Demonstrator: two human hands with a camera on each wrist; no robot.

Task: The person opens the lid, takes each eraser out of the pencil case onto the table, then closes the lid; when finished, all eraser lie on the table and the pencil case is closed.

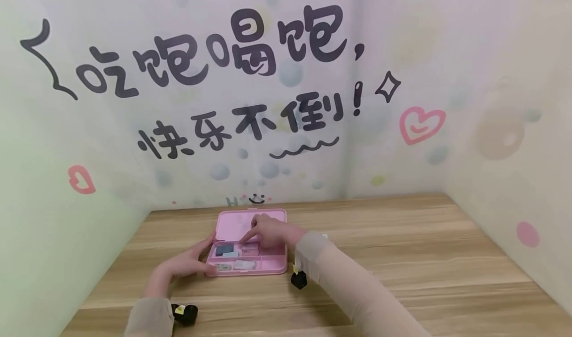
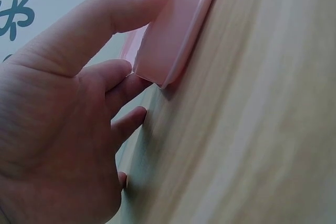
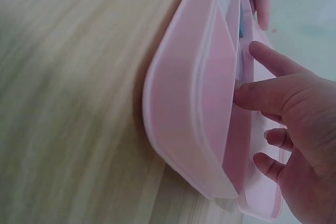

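Observation:
A pink plastic case (image 1: 273, 264) with divided compartments lies on the table, its lid (image 1: 230, 223) raised at the back. My left hand (image 1: 185, 263) holds the case's left end, thumb on the front corner and index finger near the back one. My right hand (image 1: 269, 232) reaches over the back compartments from the right. Its index finger points inward, and its thumb (image 3: 257, 94) is at a divider. Inside lie a dark grey-blue block (image 1: 225, 249), a pale blue piece (image 1: 230, 254), a greenish wrapped piece (image 1: 224, 267) and a whitish packet (image 1: 245, 265).
The wood-grain table (image 1: 402, 257) reaches back to a printed wall sheet (image 1: 250, 178) just behind the lid. Side walls stand left and right. A black wrist camera (image 1: 298, 279) hangs under the right wrist, and another (image 1: 185, 314) sits at the left wrist.

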